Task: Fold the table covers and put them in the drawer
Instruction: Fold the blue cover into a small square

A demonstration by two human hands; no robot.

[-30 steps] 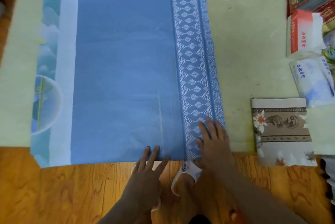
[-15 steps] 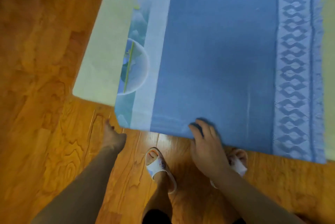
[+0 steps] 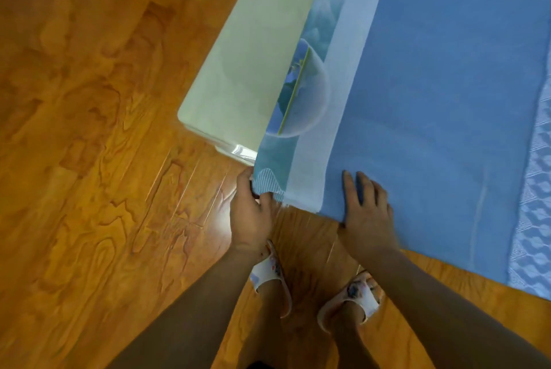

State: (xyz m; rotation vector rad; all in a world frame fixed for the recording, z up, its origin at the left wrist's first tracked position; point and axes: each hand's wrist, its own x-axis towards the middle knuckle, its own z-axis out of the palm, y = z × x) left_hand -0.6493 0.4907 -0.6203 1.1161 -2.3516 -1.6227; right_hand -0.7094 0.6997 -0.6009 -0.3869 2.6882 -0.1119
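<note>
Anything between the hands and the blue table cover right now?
Nothing visible. The left hand already pinches the blue table cover at its near-left corner, and the right hand lies flat on its near edge. No drawer is in view.

No readable text, labels or numbers anywhere in view.

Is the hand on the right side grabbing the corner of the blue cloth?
No, the right hand lies flat on the blue cloth; the left hand pinches the corner.
</note>
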